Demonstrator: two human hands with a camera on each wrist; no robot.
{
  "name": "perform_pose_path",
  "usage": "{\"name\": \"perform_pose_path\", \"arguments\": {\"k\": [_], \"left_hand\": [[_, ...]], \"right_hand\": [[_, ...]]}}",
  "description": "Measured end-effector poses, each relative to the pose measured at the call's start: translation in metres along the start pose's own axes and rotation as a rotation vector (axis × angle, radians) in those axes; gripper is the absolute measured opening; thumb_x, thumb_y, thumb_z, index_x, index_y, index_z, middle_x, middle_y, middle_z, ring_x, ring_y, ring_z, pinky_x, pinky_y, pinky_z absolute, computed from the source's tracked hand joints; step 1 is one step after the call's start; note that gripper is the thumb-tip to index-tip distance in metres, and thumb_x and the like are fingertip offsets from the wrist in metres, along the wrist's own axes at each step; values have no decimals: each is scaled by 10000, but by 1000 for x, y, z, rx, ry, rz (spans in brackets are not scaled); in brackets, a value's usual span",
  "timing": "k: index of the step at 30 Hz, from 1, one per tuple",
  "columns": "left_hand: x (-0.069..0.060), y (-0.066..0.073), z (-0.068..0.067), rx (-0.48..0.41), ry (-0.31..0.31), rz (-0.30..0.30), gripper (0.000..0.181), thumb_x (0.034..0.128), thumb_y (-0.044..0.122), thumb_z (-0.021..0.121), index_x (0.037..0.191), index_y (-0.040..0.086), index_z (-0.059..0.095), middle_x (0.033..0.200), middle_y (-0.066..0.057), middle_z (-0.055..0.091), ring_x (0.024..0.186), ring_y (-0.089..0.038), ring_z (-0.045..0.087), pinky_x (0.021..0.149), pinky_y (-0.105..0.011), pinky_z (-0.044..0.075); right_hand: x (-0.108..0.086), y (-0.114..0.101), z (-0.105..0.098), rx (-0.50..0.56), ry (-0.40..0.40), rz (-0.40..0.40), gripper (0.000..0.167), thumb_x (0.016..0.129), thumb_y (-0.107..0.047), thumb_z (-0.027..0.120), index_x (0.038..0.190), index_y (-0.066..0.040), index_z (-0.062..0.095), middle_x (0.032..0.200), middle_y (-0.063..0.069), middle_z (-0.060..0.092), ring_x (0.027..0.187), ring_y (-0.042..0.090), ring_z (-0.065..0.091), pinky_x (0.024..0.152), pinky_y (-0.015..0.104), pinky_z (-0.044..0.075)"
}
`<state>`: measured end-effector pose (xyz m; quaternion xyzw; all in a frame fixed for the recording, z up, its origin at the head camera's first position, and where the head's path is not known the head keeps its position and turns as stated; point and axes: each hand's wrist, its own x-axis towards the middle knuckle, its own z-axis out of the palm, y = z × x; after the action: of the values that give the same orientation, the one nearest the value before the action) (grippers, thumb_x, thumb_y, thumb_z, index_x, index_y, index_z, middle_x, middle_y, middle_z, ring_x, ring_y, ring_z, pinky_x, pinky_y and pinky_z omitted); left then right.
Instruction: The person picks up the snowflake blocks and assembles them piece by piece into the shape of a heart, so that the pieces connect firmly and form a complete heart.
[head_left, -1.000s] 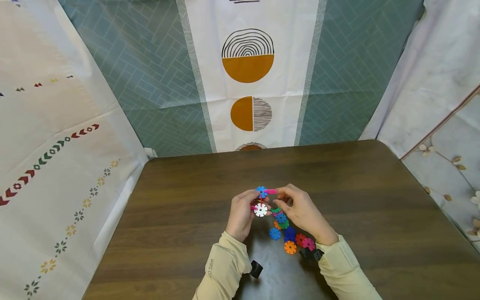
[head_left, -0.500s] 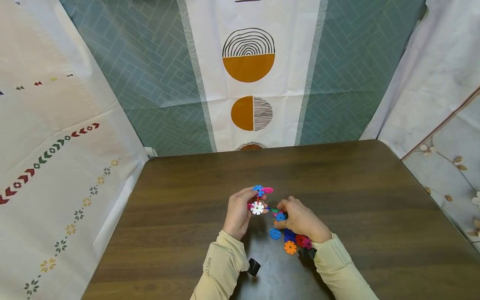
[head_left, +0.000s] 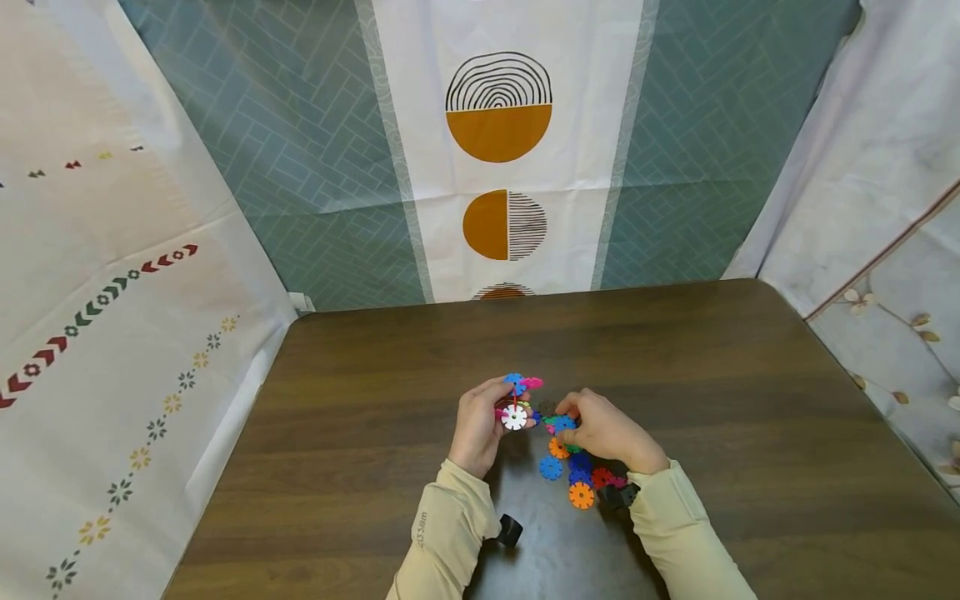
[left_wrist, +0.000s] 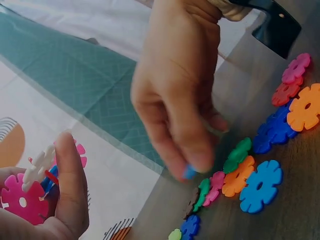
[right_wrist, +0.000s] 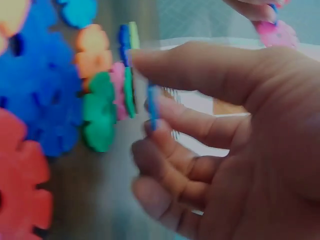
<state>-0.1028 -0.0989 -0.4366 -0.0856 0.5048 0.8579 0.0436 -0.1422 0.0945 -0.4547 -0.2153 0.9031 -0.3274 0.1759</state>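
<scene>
Green cloth point(head_left: 300, 167) is hanging beyond the fingers of both hands, with a white panel point(head_left: 517, 177) running down its middle, while pale cloths point(head_left: 112, 208) are draping to either side of them. Beneath the fingers, a brown table point(head_left: 375, 400) is stretching out left and right. Cream sleeves point(head_left: 459, 521) are covering both forearms behind the hands. On the table, a pile point(head_left: 580, 469) of flower-shaped discs, dark blue, orange, red, pink and green, is lying just below the right fingers and trailing towards the left ones. Clamping its thumb and fingers on a cluster point(head_left: 515, 385) of joined discs, the left hand point(head_left: 474, 425) is holding blue, pink, red and white pieces above the table. The right hand point(head_left: 611, 433) is pinching a light blue disc point(head_left: 564, 423) between its thumb and fingertip, over the pile; this disc is blurring in both wrist views. Between the two hands' fingertips, a dark blue disc point(left_wrist: 189, 227) is resting on the table, and a lime disc point(left_wrist: 174, 235) is lying beside it.
</scene>
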Motion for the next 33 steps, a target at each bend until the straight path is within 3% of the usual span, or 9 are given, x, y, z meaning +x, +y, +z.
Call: {"name": "perform_pose_path", "arguments": {"k": [7, 13, 24, 33], "left_hand": [[-3, 4, 4, -25, -5, -11, 257, 968, 109, 496, 1084, -102, 585, 815, -147, 616, 558, -198, 634, 591, -347, 590], [-7, 9, 9, -21, -6, -20, 319, 1000, 194, 511, 1068, -104, 599, 789, -145, 601, 549, -184, 642, 586, -337, 587], [-12, 14, 13, 52, -30, 25, 312, 1013, 155, 471, 1093, -122, 590, 777, -97, 652, 578, -175, 666, 636, -320, 589], [-16, 21, 11, 57, -51, 40, 304, 1006, 164, 486, 1089, -99, 615, 815, -104, 681, 599, -185, 668, 630, -309, 587]], "right_hand": [[-7, -12, -18, 166, 124, -129, 390, 906, -280, 700, 1229, -80, 609, 974, 21, 584, 814, 169, 549, 714, 313, 509], [-14, -24, -28, 261, 205, -180, 411, 908, -322, 687, 1272, -148, 603, 889, -20, 612, 767, 197, 559, 674, 293, 521], [-19, -31, -33, 302, 232, -203, 430, 942, -280, 643, 1350, -168, 567, 907, 48, 621, 773, 216, 556, 646, 285, 506], [-17, -35, -30, 375, 270, -258, 421, 940, -214, 650, 1354, -200, 568, 858, 110, 583, 737, 234, 532, 618, 268, 476]]}}
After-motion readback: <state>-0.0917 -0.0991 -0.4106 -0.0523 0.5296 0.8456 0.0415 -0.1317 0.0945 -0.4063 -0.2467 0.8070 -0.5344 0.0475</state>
